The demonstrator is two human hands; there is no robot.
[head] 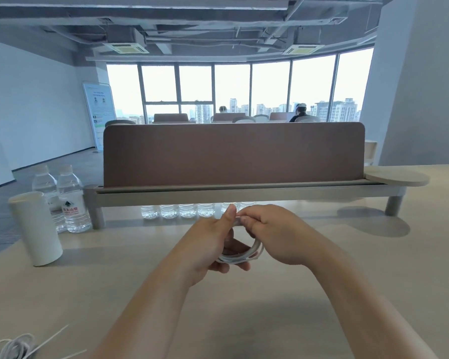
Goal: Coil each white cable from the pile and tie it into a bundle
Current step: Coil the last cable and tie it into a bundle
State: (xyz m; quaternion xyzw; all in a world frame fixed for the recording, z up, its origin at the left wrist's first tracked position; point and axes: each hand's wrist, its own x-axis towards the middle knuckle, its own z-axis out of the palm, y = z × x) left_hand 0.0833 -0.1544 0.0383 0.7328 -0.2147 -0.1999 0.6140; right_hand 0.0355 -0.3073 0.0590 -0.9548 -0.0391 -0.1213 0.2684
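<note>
Over the pale desk [140,294] we held both forearms forward, hands meeting. Our left hand [208,244] gripped the coiled white cable [244,256] from below, thumb raised, fingers curled under it; our right hand [278,237] pinched a strand at the coil's top.

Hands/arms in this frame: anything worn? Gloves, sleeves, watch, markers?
Nothing worn. Left hand and right hand have no gloves, rings or watch. Left forearm and right forearm are uncovered to the frame edge: no sleeve, strap, cable or marking in view.
</note>
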